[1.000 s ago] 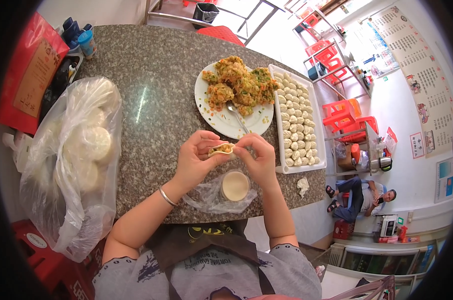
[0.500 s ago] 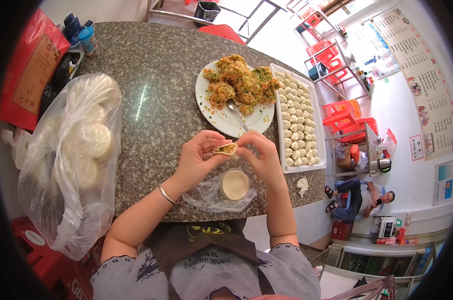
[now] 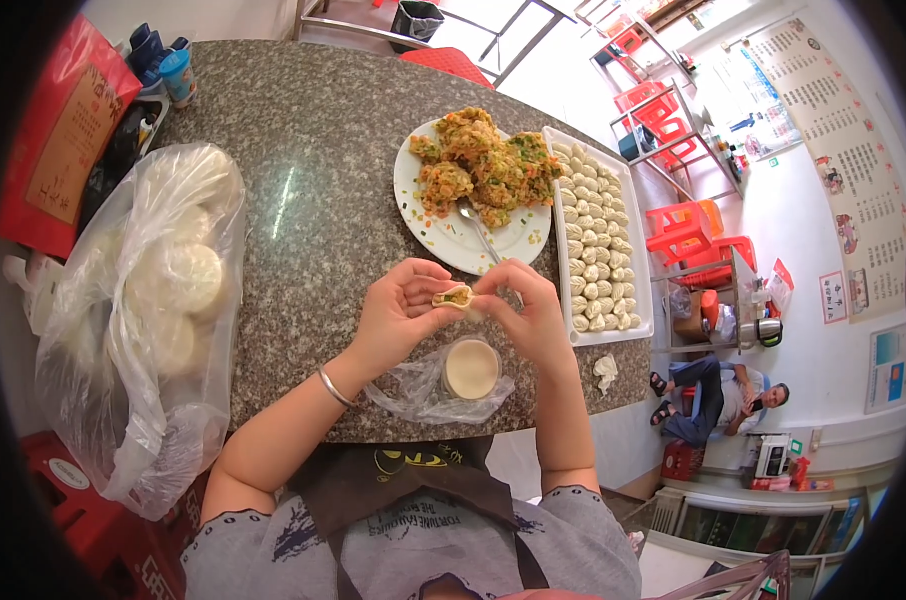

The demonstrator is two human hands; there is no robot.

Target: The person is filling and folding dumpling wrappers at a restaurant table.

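Note:
Between my two hands is a small dumpling, its pale wrapper partly folded around yellow-green filling that still shows at the top. My left hand cradles it, with the thumb in front and the fingers behind. The thumb and fingertips of my right hand pinch the right edge of the wrapper. Just below lies a stack of round wrappers on a crumpled clear plastic bag. Beyond my hands, a white plate holds a mound of chopped vegetable filling with a metal spoon resting in it.
On the right, a white tray carries rows of pleated dumplings, with a crumpled tissue near it. A clear bag of round wrapper stacks covers the table's left side. Behind it stand a red bag and a blue cup.
The wrapper's opening looks narrower, as its right edge is gathered further between my right fingertips. Both hands stay in nearly the same place.

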